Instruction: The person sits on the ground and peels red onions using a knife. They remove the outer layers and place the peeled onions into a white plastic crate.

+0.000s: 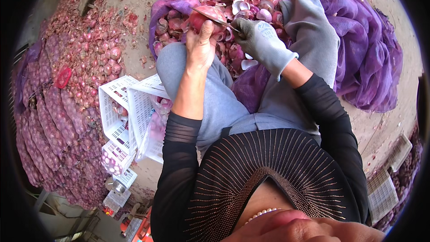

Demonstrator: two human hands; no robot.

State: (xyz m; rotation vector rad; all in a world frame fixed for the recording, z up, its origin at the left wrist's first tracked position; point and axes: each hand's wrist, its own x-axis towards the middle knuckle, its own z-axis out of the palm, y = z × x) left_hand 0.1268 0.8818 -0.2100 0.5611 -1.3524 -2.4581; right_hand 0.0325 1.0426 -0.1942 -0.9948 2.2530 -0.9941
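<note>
My bare left hand (200, 42) holds a large red onion (198, 20), its thumb pressed against the onion's near side. My right hand (250, 33), in a grey-coated work glove, is closed around the handle of a knife. The knife's blade (213, 17) lies across the upper part of the onion, slanting up to the left. Below and beyond the hands, between the legs, lie red onions, loose skins and pale cut pieces (242, 6). A purple mesh sack (158, 6) with onions in it stands by the left knee.
White plastic crates (132, 87) stand at the left, some with onions. Farther left are loose onions (107, 57) and a large stack of filled mesh sacks (50, 134). An empty-looking purple mesh (362, 40) is heaped by the right leg. Pale crates (383, 195) lie at the lower right.
</note>
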